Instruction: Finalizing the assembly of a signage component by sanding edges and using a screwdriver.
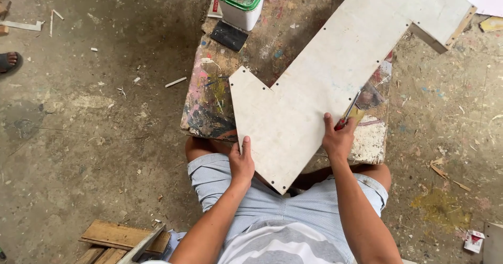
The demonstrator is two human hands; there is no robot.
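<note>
A large pale angular board [319, 80], shaped like a thick letter with nail dots along its edges, lies across a paint-stained low wooden table [209, 101]. My left hand [241, 162] grips the board's lower left edge. My right hand [338, 137] rests on the board's right edge and holds a red-handled tool with a thin metal blade [350, 111] that points up along that edge. My knees in striped shorts are under the table's near side.
A white tub with a green lid [240, 1] and a black pad [229, 35] sit at the table's far end. Wooden planks [123, 239] lie on the dirt floor at lower left. Another person's sandalled foot [9, 61] shows at the left edge.
</note>
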